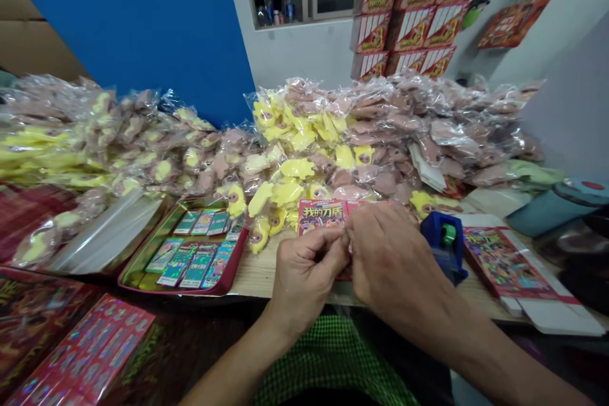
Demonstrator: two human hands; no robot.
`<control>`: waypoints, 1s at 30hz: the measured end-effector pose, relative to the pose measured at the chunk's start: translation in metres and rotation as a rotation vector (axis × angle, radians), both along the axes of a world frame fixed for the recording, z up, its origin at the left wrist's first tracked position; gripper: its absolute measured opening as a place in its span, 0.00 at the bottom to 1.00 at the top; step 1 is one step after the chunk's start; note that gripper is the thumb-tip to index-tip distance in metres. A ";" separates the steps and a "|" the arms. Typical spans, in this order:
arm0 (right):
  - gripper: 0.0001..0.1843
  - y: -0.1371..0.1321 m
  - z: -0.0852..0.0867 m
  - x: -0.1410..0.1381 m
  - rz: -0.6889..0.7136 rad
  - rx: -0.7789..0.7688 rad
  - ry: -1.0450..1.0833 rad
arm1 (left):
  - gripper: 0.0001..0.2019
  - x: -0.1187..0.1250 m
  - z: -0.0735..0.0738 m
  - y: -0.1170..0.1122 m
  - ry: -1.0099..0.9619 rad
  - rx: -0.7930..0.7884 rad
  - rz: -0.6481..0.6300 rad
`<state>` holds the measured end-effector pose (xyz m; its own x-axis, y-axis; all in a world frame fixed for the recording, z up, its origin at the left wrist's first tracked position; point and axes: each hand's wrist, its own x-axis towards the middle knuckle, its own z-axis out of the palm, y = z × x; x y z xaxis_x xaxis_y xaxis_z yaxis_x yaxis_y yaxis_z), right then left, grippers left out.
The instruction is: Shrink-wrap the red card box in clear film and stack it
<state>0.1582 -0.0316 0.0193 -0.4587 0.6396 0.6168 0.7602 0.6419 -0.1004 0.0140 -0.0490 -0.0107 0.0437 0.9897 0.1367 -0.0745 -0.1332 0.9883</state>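
My left hand and my right hand meet at the fingertips above the table's front edge, both closed in a pinch. What lies between the fingers is too small and too covered to make out. Behind and beneath them is a flat red printed card or box piece with yellow lettering; much of it is hidden. Just right of my right hand stands a blue tape dispenser with a green core. Small yellow squishy-looking figures in clear bags lie close behind my hands.
A red-rimmed tray with shiny cards stands left, near a stack of clear plastic sleeves. Bagged pink and yellow figures are heaped along the back. A printed carton and a teal bottle are right; red boxes are stacked behind.
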 end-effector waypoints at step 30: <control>0.05 0.006 0.007 0.006 0.067 -0.061 0.159 | 0.11 0.004 0.000 0.003 -0.158 -0.014 -0.009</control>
<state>0.1643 -0.0253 0.0265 -0.4013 0.6496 0.6457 0.6873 0.6795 -0.2565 0.0183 -0.0455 -0.0103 0.0316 0.9911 0.1291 -0.2302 -0.1185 0.9659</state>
